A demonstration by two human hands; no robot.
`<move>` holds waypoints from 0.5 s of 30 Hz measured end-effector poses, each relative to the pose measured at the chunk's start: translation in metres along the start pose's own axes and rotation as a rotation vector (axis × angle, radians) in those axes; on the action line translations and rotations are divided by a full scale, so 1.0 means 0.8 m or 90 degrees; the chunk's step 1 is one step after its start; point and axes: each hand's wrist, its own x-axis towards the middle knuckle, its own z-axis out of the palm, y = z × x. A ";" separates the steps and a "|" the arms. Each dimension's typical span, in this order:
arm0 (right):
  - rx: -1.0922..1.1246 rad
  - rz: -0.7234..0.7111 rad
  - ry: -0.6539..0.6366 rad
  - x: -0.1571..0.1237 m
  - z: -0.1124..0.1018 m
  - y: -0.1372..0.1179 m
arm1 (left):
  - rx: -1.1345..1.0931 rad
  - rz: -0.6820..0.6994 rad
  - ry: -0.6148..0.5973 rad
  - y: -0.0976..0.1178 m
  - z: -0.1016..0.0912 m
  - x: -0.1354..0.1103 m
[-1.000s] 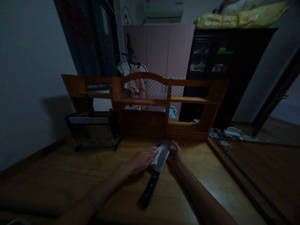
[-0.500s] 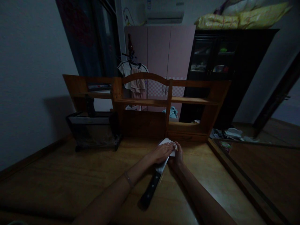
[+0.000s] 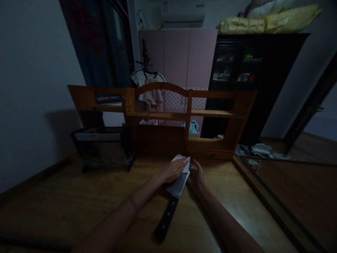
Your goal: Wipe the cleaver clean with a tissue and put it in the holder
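Head view shows a big knife (image 3: 178,185) lying flat on the wooden table (image 3: 79,196), black handle toward the person, blade near the shelf (image 3: 163,138). The left hand (image 3: 172,170) lies on the blade, fingers stretched flat, pressing a white cloth (image 3: 181,159). The right hand (image 3: 196,177) touches the blade's right side — I cannot tell if its fingers pinch it. The room is dark. If the cloth slips, a finger could slide onto the sharp edge — and get cut.

The cleaver blade (image 3: 179,184) at frame centre is shown as grey metal with a dull sheen; its handle (image 3: 164,221) is finished smooth black. The white sheet (image 3: 181,160) on it is matt; cloth or paper cannot be determined. The bench (image 3: 79,203) and shelf unit (image 3: 160,138) are varnished wood.
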 end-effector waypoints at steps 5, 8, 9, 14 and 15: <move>0.011 -0.008 -0.011 0.010 -0.013 0.000 | 0.009 0.024 -0.019 0.015 0.005 -0.004; -0.031 -0.016 -0.011 0.014 -0.020 -0.001 | 0.017 0.031 -0.029 0.023 0.007 -0.007; -0.044 -0.018 -0.006 0.014 -0.021 -0.001 | 0.016 0.031 -0.031 0.026 0.007 -0.009; -0.053 0.011 -0.018 0.007 -0.013 -0.001 | -0.032 0.030 -0.012 0.030 -0.003 -0.025; -0.043 0.015 -0.027 0.005 -0.010 -0.001 | -0.040 0.021 -0.004 0.029 -0.005 -0.028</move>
